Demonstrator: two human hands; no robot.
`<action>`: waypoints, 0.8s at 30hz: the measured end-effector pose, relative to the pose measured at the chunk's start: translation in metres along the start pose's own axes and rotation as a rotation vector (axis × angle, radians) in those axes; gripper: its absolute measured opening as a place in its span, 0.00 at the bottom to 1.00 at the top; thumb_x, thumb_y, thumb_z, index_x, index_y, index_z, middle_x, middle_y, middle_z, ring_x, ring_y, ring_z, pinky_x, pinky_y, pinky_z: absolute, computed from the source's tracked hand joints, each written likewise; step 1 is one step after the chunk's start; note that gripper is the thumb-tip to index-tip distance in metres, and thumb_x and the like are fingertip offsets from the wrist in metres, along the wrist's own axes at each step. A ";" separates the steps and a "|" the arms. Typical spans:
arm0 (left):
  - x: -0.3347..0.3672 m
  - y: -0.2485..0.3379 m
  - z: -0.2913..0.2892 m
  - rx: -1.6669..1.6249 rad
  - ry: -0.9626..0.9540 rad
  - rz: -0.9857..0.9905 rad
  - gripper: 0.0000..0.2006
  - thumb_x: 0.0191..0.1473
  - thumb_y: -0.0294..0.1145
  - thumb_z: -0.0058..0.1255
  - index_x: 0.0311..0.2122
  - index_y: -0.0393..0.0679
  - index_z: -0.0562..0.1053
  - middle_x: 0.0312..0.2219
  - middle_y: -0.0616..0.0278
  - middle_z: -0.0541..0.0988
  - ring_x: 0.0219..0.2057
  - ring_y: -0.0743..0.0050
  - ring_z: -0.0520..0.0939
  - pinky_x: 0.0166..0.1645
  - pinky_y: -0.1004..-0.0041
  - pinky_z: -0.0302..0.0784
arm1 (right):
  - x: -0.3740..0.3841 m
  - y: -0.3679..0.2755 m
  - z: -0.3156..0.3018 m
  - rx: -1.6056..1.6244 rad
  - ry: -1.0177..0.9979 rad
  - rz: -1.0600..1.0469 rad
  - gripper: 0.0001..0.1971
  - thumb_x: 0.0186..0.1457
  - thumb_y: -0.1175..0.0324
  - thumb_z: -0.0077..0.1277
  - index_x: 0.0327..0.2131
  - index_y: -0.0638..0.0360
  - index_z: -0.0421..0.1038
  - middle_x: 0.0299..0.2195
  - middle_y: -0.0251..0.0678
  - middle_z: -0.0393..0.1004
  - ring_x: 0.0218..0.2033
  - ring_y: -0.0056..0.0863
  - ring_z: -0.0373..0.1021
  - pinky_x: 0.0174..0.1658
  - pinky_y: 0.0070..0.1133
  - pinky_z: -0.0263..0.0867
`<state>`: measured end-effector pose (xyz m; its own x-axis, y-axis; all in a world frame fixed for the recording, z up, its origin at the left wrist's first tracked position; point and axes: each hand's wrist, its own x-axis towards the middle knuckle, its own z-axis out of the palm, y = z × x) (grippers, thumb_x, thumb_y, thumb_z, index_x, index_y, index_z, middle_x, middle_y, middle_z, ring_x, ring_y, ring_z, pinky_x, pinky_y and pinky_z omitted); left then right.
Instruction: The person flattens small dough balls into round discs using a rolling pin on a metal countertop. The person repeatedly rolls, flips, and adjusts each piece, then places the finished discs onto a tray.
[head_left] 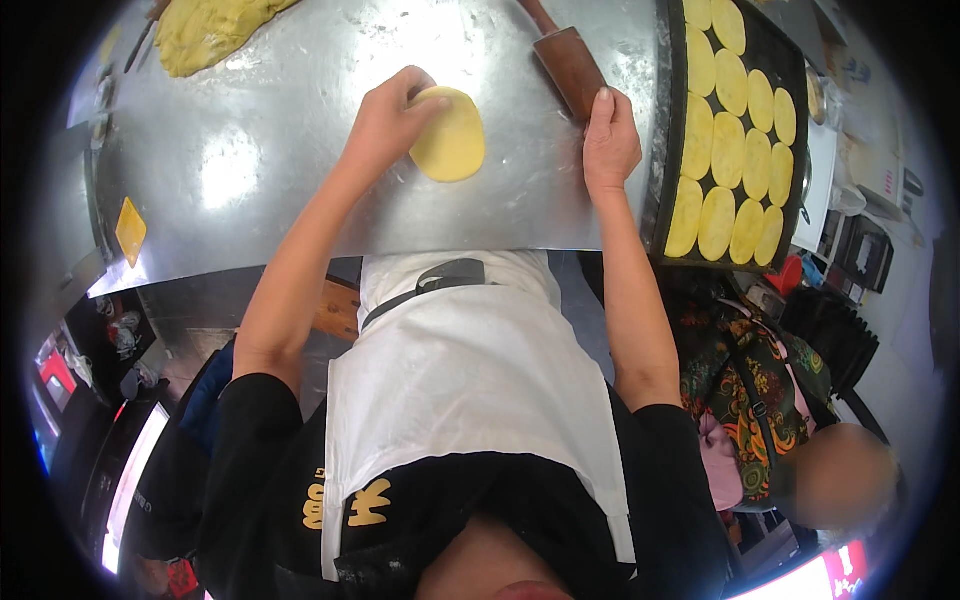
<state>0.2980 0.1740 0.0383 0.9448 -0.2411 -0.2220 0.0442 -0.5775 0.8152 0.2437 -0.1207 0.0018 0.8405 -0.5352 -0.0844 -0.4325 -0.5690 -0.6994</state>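
Many flat yellow ovals (729, 151) lie on black tray (676, 110); left hand (396, 115) holds another oval (451, 142), right hand (612, 143) brown wooden roller (572, 70); yellow lump (210, 32) unshaped.

The table (290, 190) is metal, smooth and shiny, with bright spots of light and some faint smears. The pin (572, 78) looks like brown wood, smooth, with a little shine. The disc (452, 145) is soft dough, flat, smooth and dull. The lump (205, 35) is dough too, but bumpy. The tray (662, 180) looks dark and dull. The apron (450, 370) is dull white cloth, with 2 cloth straps (621, 542).
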 end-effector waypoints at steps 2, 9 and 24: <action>-0.019 0.033 -0.013 -0.072 -0.018 -0.011 0.11 0.60 0.34 0.63 0.41 0.38 0.79 0.40 0.52 0.83 0.40 0.58 0.84 0.44 0.62 0.79 | -0.005 0.002 -0.006 -0.015 -0.019 -0.018 0.27 0.70 0.39 0.43 0.53 0.50 0.78 0.38 0.39 0.85 0.42 0.44 0.81 0.48 0.35 0.73; -0.074 0.022 0.007 0.350 0.012 0.515 0.16 0.51 0.29 0.68 0.46 0.42 0.79 0.44 0.52 0.83 0.46 0.44 0.83 0.52 0.55 0.80 | -0.002 0.000 -0.006 0.022 -0.004 -0.151 0.28 0.68 0.37 0.47 0.52 0.50 0.79 0.35 0.38 0.85 0.39 0.44 0.81 0.45 0.34 0.73; 0.026 -0.017 0.020 0.263 0.020 0.324 0.13 0.57 0.36 0.66 0.45 0.44 0.80 0.43 0.58 0.80 0.48 0.52 0.79 0.57 0.59 0.76 | -0.001 0.016 -0.005 0.067 -0.063 -0.201 0.27 0.70 0.40 0.47 0.52 0.55 0.79 0.26 0.29 0.78 0.27 0.20 0.74 0.38 0.22 0.69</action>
<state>0.3155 0.1623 0.0077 0.9024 -0.4292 0.0367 -0.3387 -0.6541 0.6764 0.2341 -0.1322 -0.0063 0.9273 -0.3738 0.0185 -0.2335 -0.6163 -0.7522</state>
